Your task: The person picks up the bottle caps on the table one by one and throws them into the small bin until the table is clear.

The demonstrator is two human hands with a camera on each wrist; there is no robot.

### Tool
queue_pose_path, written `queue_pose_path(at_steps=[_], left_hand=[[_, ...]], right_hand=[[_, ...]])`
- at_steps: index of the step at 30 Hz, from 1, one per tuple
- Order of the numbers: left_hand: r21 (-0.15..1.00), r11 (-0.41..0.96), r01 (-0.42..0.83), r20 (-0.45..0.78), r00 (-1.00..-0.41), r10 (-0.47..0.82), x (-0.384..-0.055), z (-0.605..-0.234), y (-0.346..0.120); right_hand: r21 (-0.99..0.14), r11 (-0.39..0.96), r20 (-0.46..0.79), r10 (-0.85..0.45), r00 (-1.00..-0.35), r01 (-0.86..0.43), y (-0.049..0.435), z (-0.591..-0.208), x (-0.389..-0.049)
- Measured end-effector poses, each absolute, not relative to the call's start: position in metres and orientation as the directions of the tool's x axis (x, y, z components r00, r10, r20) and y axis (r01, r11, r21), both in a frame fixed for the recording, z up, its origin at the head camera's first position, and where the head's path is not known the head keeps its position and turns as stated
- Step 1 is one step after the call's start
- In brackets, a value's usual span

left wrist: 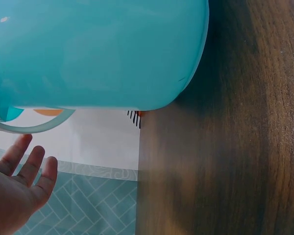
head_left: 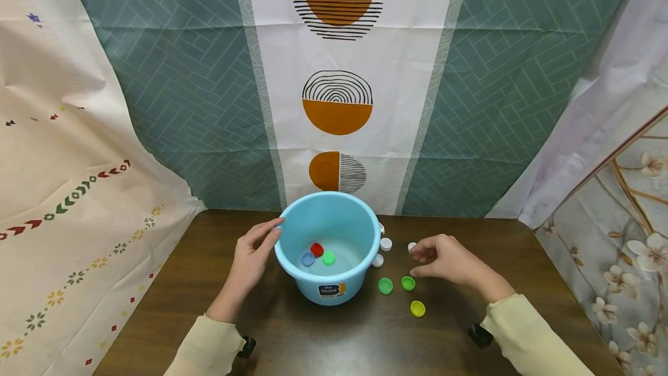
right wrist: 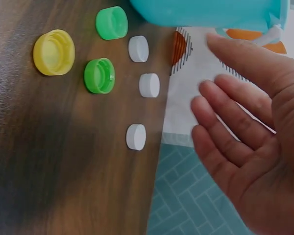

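A light blue bucket (head_left: 327, 295) stands on the table, with a red cap (head_left: 316, 250), a blue cap (head_left: 308, 258) and a green cap (head_left: 329, 258) inside. My left hand (head_left: 251, 251) holds the bucket's left rim between thumb and index finger; its other fingers (left wrist: 35, 166) lie loosely outside, near the handle (left wrist: 44, 126). My right hand (head_left: 443, 260) hovers right of the bucket with relaxed fingers and nothing in them. Below it lie two green caps (right wrist: 99, 76), a yellow cap (right wrist: 54, 52) and three white caps (right wrist: 136, 137), one partly behind its fingers in the head view.
The dark wooden table (head_left: 334, 353) ends at the back against a teal and white curtain (head_left: 344, 57). A patterned cream cloth (head_left: 68, 202) hangs on the left and a flowered cloth (head_left: 621, 271) on the right.
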State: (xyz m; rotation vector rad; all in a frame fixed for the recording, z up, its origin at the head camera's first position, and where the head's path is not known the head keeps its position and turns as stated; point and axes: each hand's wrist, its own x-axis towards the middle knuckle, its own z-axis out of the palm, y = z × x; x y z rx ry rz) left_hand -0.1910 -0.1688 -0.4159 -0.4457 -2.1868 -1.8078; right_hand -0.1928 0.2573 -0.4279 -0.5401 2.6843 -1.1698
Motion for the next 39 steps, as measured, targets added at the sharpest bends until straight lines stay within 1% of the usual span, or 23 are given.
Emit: queue_pose_path(at_steps=[3,7,15,20,23,29,39], left_hand=[[0.899,0.179,0.399,0.394,-0.917,0.064,-0.191,-0.416,-0.169],[0.897,0.191,0.398,0.394,-0.917,0.061,-0.191,-0.416,-0.169],[0.893,0.197,0.405,0.399,-0.914,0.072,-0.192,-0.419,-0.17],[0.886,0.177,0.429,0.423,-0.903,0.075,-0.199,-0.43,-0.173],[0.883,0.178,0.435,0.43,-0.9,0.07,-0.206,-0.44,-0.176],[0.877,0.194,0.439,0.437,-0.898,0.059,-0.211,-0.45,-0.179],[0.877,0.21,0.432,0.43,-0.901,0.059,-0.209,-0.446,-0.177]], right_hand=[[-0.732,0.632,-0.054,-0.424,-0.904,-0.253,0.256,-0.431,-0.19],[-0.728,0.64,-0.085,-0.44,-0.894,-0.246,0.256,-0.439,-0.185],[-0.696,0.666,-0.063,-0.43,-0.901,-0.269,0.269,-0.465,-0.172],[-0.735,0.618,-0.073,-0.479,-0.875,-0.277,0.277,-0.479,-0.165],[-0.764,0.594,-0.1,-0.495,-0.863,-0.252,0.28,-0.487,-0.163],[-0.776,0.591,-0.112,-0.473,-0.874,-0.221,0.281,-0.498,-0.161],[-0.765,0.595,-0.058,-0.446,-0.893,-0.248,0.28,-0.511,-0.16]])
